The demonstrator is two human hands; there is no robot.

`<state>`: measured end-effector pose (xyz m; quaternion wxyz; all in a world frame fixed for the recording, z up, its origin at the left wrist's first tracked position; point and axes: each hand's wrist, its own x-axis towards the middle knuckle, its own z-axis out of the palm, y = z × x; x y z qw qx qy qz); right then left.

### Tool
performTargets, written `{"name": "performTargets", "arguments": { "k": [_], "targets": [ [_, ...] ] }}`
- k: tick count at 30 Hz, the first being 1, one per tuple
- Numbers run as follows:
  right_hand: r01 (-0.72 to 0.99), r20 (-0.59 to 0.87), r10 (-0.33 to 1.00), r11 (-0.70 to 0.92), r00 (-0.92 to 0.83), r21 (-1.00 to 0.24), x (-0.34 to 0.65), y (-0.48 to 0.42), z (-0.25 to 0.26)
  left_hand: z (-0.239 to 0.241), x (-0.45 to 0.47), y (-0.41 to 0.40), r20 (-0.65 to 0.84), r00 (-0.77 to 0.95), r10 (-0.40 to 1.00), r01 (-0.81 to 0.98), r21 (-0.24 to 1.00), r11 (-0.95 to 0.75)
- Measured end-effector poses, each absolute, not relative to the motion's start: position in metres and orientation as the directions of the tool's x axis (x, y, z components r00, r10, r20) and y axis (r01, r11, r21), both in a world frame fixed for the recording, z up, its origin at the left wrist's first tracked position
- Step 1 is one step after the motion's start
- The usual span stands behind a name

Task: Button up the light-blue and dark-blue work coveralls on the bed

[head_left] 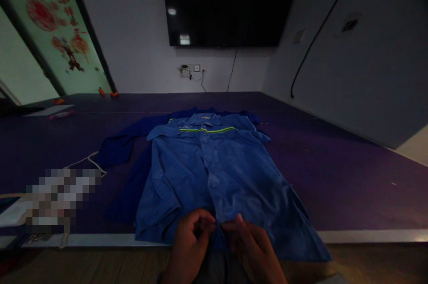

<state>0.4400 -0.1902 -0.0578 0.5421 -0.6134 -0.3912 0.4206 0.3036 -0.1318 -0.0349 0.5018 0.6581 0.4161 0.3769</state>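
Note:
A blue work shirt (180, 163) with a yellow-green stripe across the chest lies face up, its collar pointing away from me. At its lower front opening, my left hand (194, 239) pinches the cloth edge between thumb and fingers. Close beside it, my right hand (250, 244) grips the other side of the opening, thumb raised, with some fingers hidden. The buttons higher on the front look fastened. Under the shirt lies a darker blue long-sleeved garment (115, 146), one sleeve spread to the left. The shirt's hem hangs over the near edge.
The purple platform (344, 177) has a pale front edge above a wooden floor (110, 266). A blurred-out item (63, 195) with a cord is at the left. Small orange objects (107, 92) stand farther back. A large black screen (230, 3) hangs on the far wall.

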Motion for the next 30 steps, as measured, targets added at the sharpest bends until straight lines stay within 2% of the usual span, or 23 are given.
{"name": "performTargets", "arguments": {
  "k": [6,10,16,21,25,30],
  "targets": [
    [0.179,0.031,0.970,-0.013,0.242,-0.984,0.445,-0.188,-0.055,-0.042,0.304,-0.135,0.182,0.351,0.918,0.150,0.957,-0.247],
    [0.184,0.072,0.976,0.033,0.205,-0.982,0.448,-0.185,-0.061,-0.045,0.304,-0.136,0.244,0.363,0.899,0.168,0.932,-0.320],
    [0.215,0.086,0.947,0.019,0.309,-0.976,0.445,-0.182,-0.084,-0.055,0.305,-0.136,0.298,0.414,0.860,0.162,0.906,-0.392],
    [0.386,0.146,0.941,0.017,0.307,-0.922,0.446,-0.180,-0.087,-0.068,0.308,-0.138,0.296,0.357,0.886,0.124,0.925,-0.359],
    [0.513,0.228,0.927,0.046,0.297,-0.857,0.447,-0.178,-0.080,-0.072,0.308,-0.141,0.238,0.314,0.919,0.088,0.957,-0.278],
    [0.578,0.342,0.905,0.142,0.252,-0.803,0.445,-0.179,-0.078,-0.068,0.312,-0.140,0.210,0.303,0.930,0.111,0.961,-0.254]
  ]
}}
